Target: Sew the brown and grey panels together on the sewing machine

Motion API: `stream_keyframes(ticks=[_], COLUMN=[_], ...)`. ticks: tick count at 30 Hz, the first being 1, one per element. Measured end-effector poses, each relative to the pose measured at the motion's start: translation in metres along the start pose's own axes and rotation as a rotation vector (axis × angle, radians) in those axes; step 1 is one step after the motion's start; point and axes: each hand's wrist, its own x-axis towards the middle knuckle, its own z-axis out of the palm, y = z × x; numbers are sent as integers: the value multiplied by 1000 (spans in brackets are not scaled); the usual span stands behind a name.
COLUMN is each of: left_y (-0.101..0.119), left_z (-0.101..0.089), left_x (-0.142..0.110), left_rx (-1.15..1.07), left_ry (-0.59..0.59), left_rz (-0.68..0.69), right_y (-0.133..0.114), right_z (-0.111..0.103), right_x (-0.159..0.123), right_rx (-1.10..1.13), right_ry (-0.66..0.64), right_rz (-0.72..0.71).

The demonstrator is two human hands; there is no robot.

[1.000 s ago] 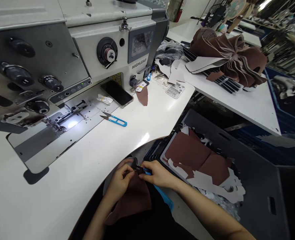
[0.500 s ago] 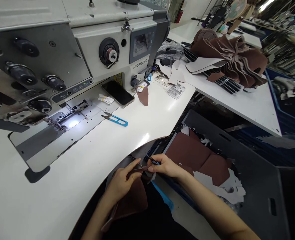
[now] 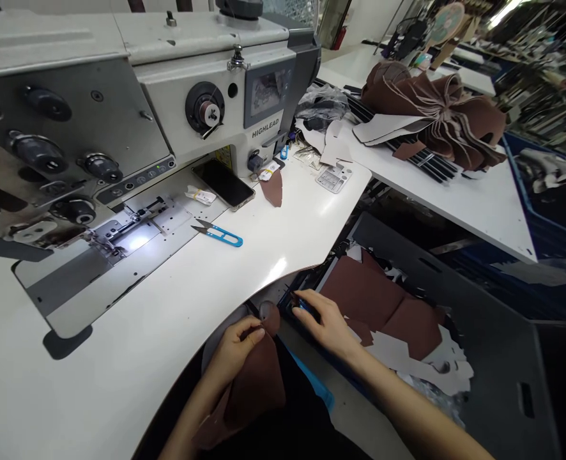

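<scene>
Left hand (image 3: 237,345) pinched shut on the top edge of a brown leather piece (image 3: 254,383), thumb and fingers closed right below its rounded tab, rest of the piece hanging down into the lap just under the curved edge of the worktop (image 3: 177,306). Held up like that probably to keep the edge taut and in plain sight.

Right hand (image 3: 324,322) just beside it, not touching the leather, fingers curled around a small blue-handled thread snip (image 3: 298,303) with the tips poking out toward the worktop edge. Closed on the tool, so no free grip there. Looks like a trimming setup: one hand presenting the piece, the other keeping the cutter ready.

A second pair, blue snips (image 3: 218,233), lying flat on the worktop near the needle plate of the sewing machine (image 3: 134,115), well apart from both hands. Handy spot for cutting threads at the needle, most likely. Black phone (image 3: 223,183) parked under the machine arm, out of the sewing path.

Off to the right and lower down, a dark bin (image 3: 494,358) with flat brown cut pieces (image 3: 374,300) and pale scraps. Farther back on a second white surface, a fanned stack of brown leather (image 3: 436,108), well away from the hands.
</scene>
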Motion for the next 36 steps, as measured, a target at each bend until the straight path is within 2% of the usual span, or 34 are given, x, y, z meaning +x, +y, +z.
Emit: stream_keyframes(ticks=[1,2,5,7,9,13,21,29,32,34,36], left_y=[3,6,17,24,30,36,34,34,32,29,27], left_z=[0,1,2,2,2,0,0,-4,0,8,17], left_x=[-1,-3,-9,-13,-17,-22,-22,-21,-23,-26,-29], left_rx=[5,17,41,55,70,75,47,24,10,-2,-21], left_ry=[-1,5,24,29,27,14,6,5,7,-56,-186], left_rz=[-7,-2,41,59,72,80,60,48,56,65,70], right_y=[-5,-8,-11,-8,-4,-1,-2,-3,-3,-4,-5], right_z=[-2,-3,6,15,22,26,24,31,35,36,34], right_x=[-8,-16,-35,-40,-41,-39,-40,-43,-43,-40,-36], right_rx=[18,93,495,702,818,914,940,968,986,1002,1010], right_ry=[-14,-95,-473,-588,-591,-592,-588,-544,-538,-499,-407], right_rz=[15,62,301,430,494,510,535,535,527,505,468])
